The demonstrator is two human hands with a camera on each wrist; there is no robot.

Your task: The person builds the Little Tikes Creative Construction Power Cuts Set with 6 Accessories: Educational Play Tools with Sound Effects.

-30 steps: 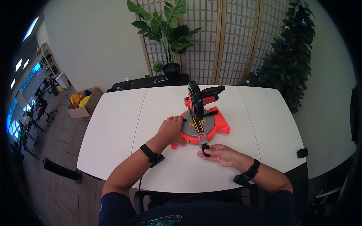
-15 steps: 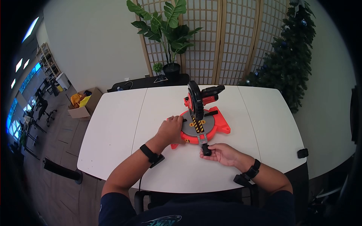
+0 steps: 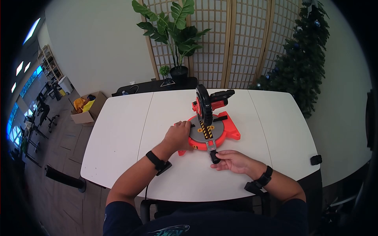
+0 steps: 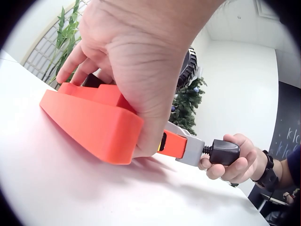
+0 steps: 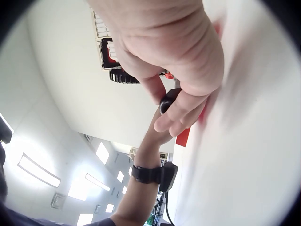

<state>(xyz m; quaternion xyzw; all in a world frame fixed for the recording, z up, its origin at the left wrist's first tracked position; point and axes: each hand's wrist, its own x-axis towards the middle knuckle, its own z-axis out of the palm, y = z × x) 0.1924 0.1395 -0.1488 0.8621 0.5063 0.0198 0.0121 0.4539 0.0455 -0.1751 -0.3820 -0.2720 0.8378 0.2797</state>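
White laminate, by its look, faces the table (image 3: pixel 114 133), the largest surface, which extends beneath both grips and bears the load. Upright on it stands the toy mitre saw (image 3: pixel 207 119), directly ahead of the right-hand grip and to the right of the left-hand grip. Its red base (image 3: pixel 231 128) sits flat and spreads to both sides, presumably for stability. The grey turntable (image 3: pixel 219 129) lies between the two grips, toward the far side. The black blade (image 3: pixel 204 105) is raised above it, beyond and clear of both hands.

The left hand (image 3: pixel 178 135) curls over the base's left end, thumb toward the near side; this hold probably braces the saw against turning. The right hand (image 3: pixel 234 162) pinches the black knob (image 3: pixel 215 158) between thumb and fingers, approaching from the right, which appears to leave the knob free to rotate. How firm the pinch is cannot be told. Just ahead of this pinch, the grey bracket (image 3: pixel 211 145) projects from the base. A thin threaded-looking stem (image 4: pixel 207 149) joins bracket and knob.
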